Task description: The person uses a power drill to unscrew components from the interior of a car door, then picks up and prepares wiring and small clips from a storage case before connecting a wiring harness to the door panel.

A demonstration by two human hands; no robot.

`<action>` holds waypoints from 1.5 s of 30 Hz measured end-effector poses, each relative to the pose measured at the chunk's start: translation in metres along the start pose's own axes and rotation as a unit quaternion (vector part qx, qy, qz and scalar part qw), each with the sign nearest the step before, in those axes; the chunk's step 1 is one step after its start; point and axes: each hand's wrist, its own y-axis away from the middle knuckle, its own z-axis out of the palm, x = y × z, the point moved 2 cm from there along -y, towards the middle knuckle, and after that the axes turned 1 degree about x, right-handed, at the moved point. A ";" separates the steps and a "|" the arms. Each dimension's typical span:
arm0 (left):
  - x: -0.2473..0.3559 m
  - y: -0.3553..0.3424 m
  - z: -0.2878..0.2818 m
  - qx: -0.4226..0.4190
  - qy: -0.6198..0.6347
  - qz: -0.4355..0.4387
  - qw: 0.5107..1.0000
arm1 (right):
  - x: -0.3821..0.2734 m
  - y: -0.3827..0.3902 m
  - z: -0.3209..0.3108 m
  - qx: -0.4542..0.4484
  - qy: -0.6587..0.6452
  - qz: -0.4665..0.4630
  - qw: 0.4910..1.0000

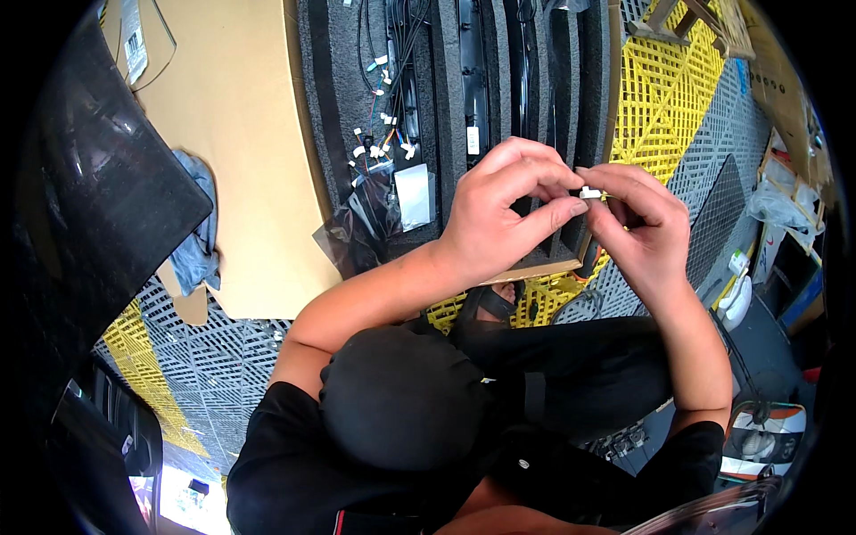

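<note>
Your left hand point(495, 218) and right hand point(637, 227) meet over the foam tray point(446, 107), both pinched shut on a small white clip point(589, 192) between fingertips. It looks light, stiff and easy to drop, so hold it by its sides. Loose wires point(379, 134) lie in the tray; cardboard point(241, 134) and yellow-grey grid floor point(664, 107) surround you.

Clear plastic bag point(415, 196) on grey foam — white barcode label point(134, 45) on cardboard, top left.
</note>
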 end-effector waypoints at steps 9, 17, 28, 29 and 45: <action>0.000 0.002 0.004 0.007 0.061 -0.022 0.998 | -0.006 -0.001 -0.001 -0.015 0.036 -0.030 0.999; -0.010 0.007 0.003 0.034 0.173 -0.111 0.978 | -0.003 -0.008 -0.017 0.058 0.078 -0.130 0.987; -0.009 0.006 0.002 0.035 0.142 -0.055 0.988 | 0.001 -0.004 -0.012 0.021 -0.040 -0.107 0.993; -0.009 0.006 0.002 0.027 0.140 -0.048 0.989 | 0.001 -0.003 -0.012 0.019 -0.056 -0.075 0.995; -0.008 0.007 0.012 0.025 0.236 -0.094 0.967 | 0.004 0.001 -0.005 0.021 -0.049 -0.048 0.997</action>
